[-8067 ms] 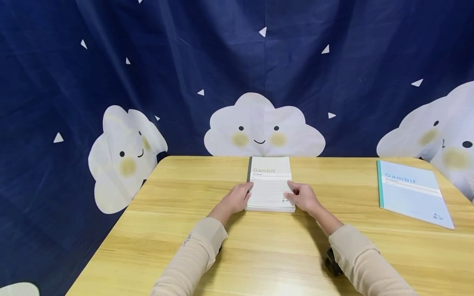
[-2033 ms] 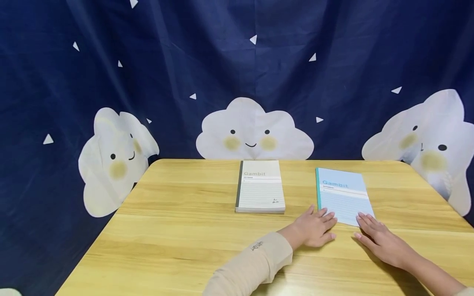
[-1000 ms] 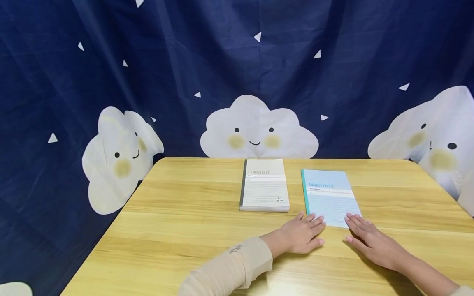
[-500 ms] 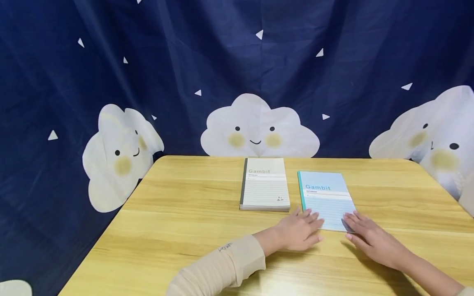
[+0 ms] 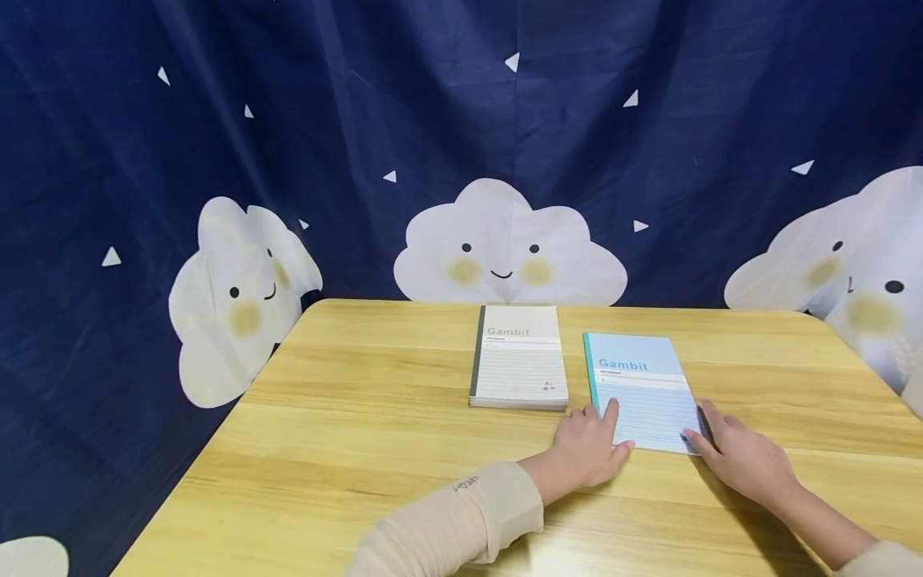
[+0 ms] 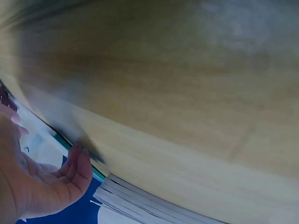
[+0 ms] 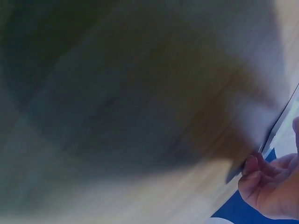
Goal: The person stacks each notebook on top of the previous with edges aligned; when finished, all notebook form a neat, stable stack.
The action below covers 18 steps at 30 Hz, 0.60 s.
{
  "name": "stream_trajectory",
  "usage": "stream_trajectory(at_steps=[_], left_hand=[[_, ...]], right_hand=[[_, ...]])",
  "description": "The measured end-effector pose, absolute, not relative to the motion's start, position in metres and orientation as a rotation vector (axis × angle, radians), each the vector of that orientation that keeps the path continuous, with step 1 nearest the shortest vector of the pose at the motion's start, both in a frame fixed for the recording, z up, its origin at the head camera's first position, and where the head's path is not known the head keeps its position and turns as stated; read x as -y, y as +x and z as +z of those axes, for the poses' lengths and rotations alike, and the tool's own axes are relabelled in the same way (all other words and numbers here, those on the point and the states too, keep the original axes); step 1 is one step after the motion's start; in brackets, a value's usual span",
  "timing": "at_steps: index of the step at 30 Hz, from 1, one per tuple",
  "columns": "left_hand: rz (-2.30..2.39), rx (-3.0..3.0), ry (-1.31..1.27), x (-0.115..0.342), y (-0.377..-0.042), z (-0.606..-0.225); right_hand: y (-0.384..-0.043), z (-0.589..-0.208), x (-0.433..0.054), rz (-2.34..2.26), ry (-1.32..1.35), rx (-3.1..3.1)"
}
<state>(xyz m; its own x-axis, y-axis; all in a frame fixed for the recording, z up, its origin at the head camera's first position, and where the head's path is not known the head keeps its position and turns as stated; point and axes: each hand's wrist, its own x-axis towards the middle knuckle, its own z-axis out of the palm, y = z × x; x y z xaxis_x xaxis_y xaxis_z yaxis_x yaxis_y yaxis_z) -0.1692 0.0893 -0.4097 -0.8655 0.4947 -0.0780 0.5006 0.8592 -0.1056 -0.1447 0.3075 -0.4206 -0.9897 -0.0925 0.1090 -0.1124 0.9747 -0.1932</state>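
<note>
A light-blue notebook (image 5: 645,401) with a teal spine lies on the table, slightly askew. My left hand (image 5: 582,450) holds its near left corner, index finger on the cover and thumb at the near edge. In the left wrist view, the left hand (image 6: 44,186) has its other fingers curled at the spine edge. At the near right corner, my right hand (image 5: 746,458) grips the notebook with thumb on the cover and index finger along the side. Curled fingertips of the right hand (image 7: 271,189) meet its edge in the right wrist view.
Left of the blue notebook stands a neat stack of white notebooks (image 5: 519,361) with grey spines, a narrow gap between them. Its layered edges show beside my left hand in the left wrist view. A dark-blue cloud-print curtain (image 5: 360,120) hangs behind the wooden table (image 5: 324,449).
Earlier both hands held the white stack and the blue notebook lay far right. It has since slid left beside the stack under flat hands, whose fingers now curl at its edges.
</note>
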Motion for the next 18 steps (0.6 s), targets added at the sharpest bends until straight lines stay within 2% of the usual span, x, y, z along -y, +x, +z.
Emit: stream_trajectory(at_steps=[18], left_hand=[[-0.384, -2.960, 0.555, -0.120, -0.165, -0.410]], right_hand=[[-0.147, -0.420, -0.289, 0.307, 0.140, 3.109]])
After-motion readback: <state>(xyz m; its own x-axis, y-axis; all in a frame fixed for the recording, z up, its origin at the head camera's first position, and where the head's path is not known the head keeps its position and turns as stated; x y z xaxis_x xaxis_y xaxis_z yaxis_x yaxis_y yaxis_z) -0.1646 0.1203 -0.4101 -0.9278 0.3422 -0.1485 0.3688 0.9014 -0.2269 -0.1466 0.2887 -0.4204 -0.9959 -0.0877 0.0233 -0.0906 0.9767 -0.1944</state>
